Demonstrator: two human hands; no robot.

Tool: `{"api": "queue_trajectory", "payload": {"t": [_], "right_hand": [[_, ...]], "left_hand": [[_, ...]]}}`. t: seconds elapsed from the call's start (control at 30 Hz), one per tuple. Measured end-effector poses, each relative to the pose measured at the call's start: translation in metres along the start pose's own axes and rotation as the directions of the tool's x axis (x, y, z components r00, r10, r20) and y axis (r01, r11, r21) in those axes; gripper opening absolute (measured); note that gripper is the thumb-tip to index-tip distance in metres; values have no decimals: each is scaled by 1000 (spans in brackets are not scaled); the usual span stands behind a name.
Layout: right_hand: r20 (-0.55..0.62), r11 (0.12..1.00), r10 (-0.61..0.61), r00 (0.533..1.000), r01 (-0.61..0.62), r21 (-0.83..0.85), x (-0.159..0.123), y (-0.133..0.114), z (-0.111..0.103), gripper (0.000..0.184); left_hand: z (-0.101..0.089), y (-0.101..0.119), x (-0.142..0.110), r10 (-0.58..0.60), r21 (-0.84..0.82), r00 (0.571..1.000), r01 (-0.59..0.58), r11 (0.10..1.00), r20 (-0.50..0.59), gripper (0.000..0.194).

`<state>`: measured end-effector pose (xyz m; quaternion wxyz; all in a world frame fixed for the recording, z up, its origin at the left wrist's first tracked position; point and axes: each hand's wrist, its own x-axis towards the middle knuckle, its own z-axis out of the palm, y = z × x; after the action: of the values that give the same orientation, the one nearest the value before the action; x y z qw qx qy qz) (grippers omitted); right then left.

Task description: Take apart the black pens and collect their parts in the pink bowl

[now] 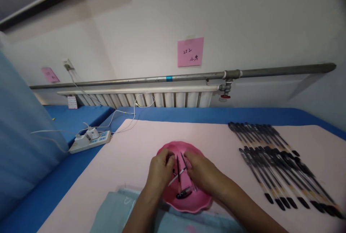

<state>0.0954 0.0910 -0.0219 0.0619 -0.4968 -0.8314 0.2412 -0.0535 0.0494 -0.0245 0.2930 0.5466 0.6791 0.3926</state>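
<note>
A pink scalloped bowl (186,206) holds loose pen parts. Inside it are a black pen cap (184,192), a thin dark refill (178,170) and a white stick-like piece (176,178) lying across it. My left hand (160,170) is over the bowl's left side, thumb and fingers pinched together; what they hold is hidden. Over the right side, my right hand (202,171) has its fingers curled in, close to a slender pointed pen part (184,161). Whether they grip that part or another piece, I cannot tell.
Two rows of assembled black-capped pens (281,175) lie on the pink sheet (124,161) to the right. Light blue cloth (115,207) is bunched at the near edge. A power strip (90,142) with white cables sits left. Behind are a radiator (169,99) and a pipe (146,81).
</note>
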Motion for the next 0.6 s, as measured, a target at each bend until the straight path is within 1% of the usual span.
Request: {"api": "queue_trajectory", "payload": {"t": [0.13, 0.23, 0.27, 0.37, 0.4, 0.43, 0.47, 0.53, 0.6], "right_hand": [[-39, 993, -22, 999, 27, 115, 2, 4, -1, 23], [-69, 980, -36, 997, 48, 193, 0, -1, -7, 23], [-63, 967, -46, 997, 61, 246, -1, -4, -9, 22], [-42, 875, -137, 990, 141, 463, -6, -16, -15, 15], [-46, 845, -168, 985, 168, 508, -7, -18, -18, 13], [-60, 845, -182, 981, 187, 501, -8, -18, -20, 12], [-84, 876, -172, 982, 191, 442, -8, -17, -22, 11], [-144, 951, -119, 982, 155, 266, -6, -13, -24, 12], [-183, 987, -85, 979, 109, 122, -5, -8, -22, 16]], "left_hand": [[0, 0, -1, -21, -132, 1000, 24, 991, 23, 12], [1, 2, -1, -48, -254, 996, 65, 965, 69, 15], [2, 2, -1, -57, -298, 994, 81, 951, 89, 18], [5, 3, -1, -69, -433, 987, 125, 893, 143, 25], [6, 3, -1, -71, -477, 986, 135, 868, 149, 26], [5, 3, 0, -75, -517, 986, 142, 844, 148, 27], [4, 3, 0, -82, -553, 987, 146, 820, 140, 29], [0, 4, 0, -113, -613, 987, 158, 774, 113, 30], [-5, 5, 0, -146, -652, 985, 173, 738, 97, 31]]}}
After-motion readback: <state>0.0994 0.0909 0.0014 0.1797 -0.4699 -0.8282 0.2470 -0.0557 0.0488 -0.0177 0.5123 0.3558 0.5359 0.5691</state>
